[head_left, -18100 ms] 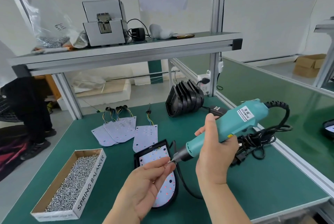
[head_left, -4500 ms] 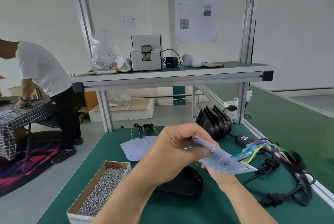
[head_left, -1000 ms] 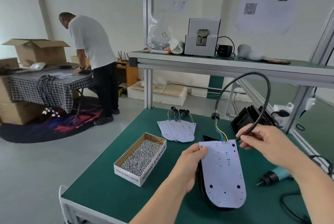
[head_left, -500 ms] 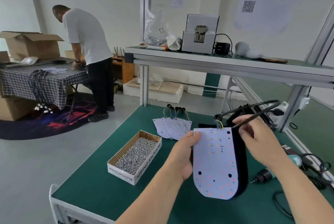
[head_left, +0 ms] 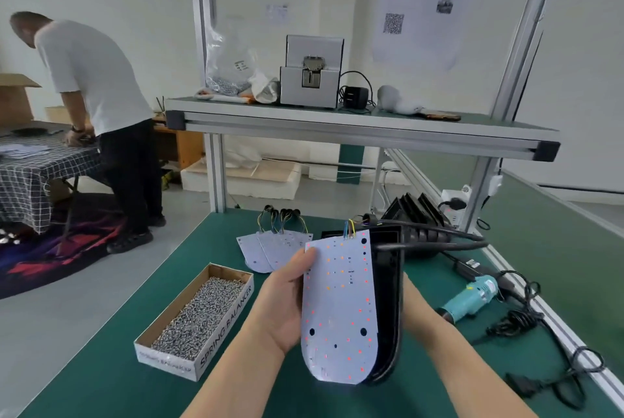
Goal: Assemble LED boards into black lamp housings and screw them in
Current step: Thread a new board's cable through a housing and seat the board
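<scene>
Left hand (head_left: 287, 302) pinches the upright LED board (head_left: 339, 309) at its left edge; right hand (head_left: 411, 296) sits behind the black housing (head_left: 388, 299), grip hidden.

Two bare forearms, bare left hand (head_left: 283, 302), right hand (head_left: 416, 306) mostly hidden from view

Matt white board (head_left: 337, 309) (glossy black housing (head_left: 388, 296))

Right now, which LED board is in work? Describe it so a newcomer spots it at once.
Start at the green bench; right of the screw box, the left hand grips an LED board, nearly upright, in front of a black housing. Unlike the spare boards lying flat behind it, this one is held up off the bench.
</scene>
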The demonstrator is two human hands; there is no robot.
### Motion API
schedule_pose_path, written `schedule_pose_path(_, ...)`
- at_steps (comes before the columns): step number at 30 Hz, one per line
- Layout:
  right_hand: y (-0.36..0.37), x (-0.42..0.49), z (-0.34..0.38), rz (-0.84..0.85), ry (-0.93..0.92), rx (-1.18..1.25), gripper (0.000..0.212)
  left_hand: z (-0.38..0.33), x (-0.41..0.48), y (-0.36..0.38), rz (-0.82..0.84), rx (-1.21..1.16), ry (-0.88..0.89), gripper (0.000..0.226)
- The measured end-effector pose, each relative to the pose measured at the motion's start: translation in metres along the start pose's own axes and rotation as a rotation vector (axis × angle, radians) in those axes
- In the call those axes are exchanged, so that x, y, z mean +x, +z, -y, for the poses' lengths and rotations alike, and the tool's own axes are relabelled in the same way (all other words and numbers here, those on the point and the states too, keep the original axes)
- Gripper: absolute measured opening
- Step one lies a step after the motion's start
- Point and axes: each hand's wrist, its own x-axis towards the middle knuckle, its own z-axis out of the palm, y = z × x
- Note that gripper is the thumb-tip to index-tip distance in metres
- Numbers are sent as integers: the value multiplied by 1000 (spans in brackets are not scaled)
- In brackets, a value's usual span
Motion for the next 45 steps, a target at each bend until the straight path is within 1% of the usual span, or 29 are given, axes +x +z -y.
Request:
schedule_pose_path(1, -2, 9, -11, -23, 5, -324, 21, -3, -1, 0, -3, -2, 8, 56)
schedule_pose_path(2, -7, 16, -22, -31, 50, -674, 28, -7, -2, -1, -8, -6, 22, 54)
schedule_pose_path(3, -13, 21, -34, -59, 114, -947, 36, -12, -4, -3, -14, -10, 39, 53)
schedule_pose_path(4, -21, 24, -44, -73, 184, -1094, 41, -17, -5, -5, -22, -13, 60, 51)
schedule_pose_path(6, -37, 26, -63, -135, 268, -1185, 38, -28, -8, -12, -46, -30, 98, 47)
schedule_pose_path(8, -54, 30, -71, -242, 323, -1158, 29, -37, -11, -19, -52, -66, 129, 43)
schedule_pose_path(10, -64, 32, -72, -273, 354, -1100, 22, -42, -12, -26, -40, -97, 123, 39)
schedule_pose_path(11, -68, 34, -71, -259, 347, -1053, 23, -42, -12, -29, -40, -101, 107, 39)
schedule_pose_path(13, -72, 36, -57, -254, 268, -861, 36, -39, -11, -33, -30, -97, 83, 40)
schedule_pose_path(14, -72, 35, -44, -280, 183, -695, 39, -37, -11, -34, -27, -83, 69, 40)
schedule_pose_path(15, -70, 35, -26, -309, 107, -441, 37, -34, -10, -33, -27, -59, 53, 39)
schedule_pose_path(16, -67, 32, -6, -289, 77, -136, 33, -31, -9, -33, -34, -29, 39, 39)
schedule_pose_path(17, -66, 31, 14, -224, 57, 123, 35, -28, -8, -32, -47, 2, 25, 40)
schedule_pose_path(18, -66, 31, 32, -145, 35, 304, 40, -26, -7, -31, -62, 31, 11, 43)
schedule_pose_path(19, -68, 29, 50, -67, 19, 421, 43, -23, -6, -30, -73, 56, -2, 45)
schedule_pose_path(20, -70, 27, 66, 6, 8, 481, 42, -20, -5, -29, -79, 75, -14, 46)
schedule_pose_path(23, -72, 19, 95, 193, -19, 492, 32, -17, -2, -28, -92, 93, -31, 45)
schedule_pose_path(25, -74, 15, 103, 241, -44, 481, 33, -16, -1, -28, -101, 97, -27, 45)
schedule_pose_path(26, -72, 15, 104, 234, -59, 457, 34, -16, -1, -27, -104, 100, -24, 45)
schedule_pose_path(27, -70, 14, 104, 200, -79, 400, 37, -16, -1, -27, -108, 106, -18, 46)
schedule_pose_path(30, -53, 11, 99, 63, -181, 105, 52, -16, 1, -24, -114, 106, 10, 43)
schedule_pose_path(31, -46, 10, 95, 32, -231, 5, 49, -16, 2, -23, -110, 101, 18, 43)
schedule_pose_path(34, -30, 9, 83, -103, -394, -377, 18, -20, 5, -22, -84, 109, 36, 42)
schedule_pose_path(36, -22, 11, 74, -160, -445, -583, 17, -22, 5, -22, -60, 125, 47, 38)
schedule_pose_path(38, -14, 11, 68, -145, -395, -695, 18, -23, 4, -21, -60, 154, 50, 36)
schedule_pose_path(40, -17, 13, 65, -85, -313, -711, 20, -21, 2, -21, -71, 193, 41, 36)
schedule_pose_path(41, -22, 13, 65, -67, -278, -672, 23, -20, 1, -22, -77, 201, 34, 37)
schedule_pose_path(43, -35, 11, 68, -96, -224, -502, 35, -20, 0, -25, -90, 198, 33, 41)
schedule_pose_path(45, -43, 8, 75, -80, -240, -284, 40, -21, -1, -27, -89, 200, 37, 41)
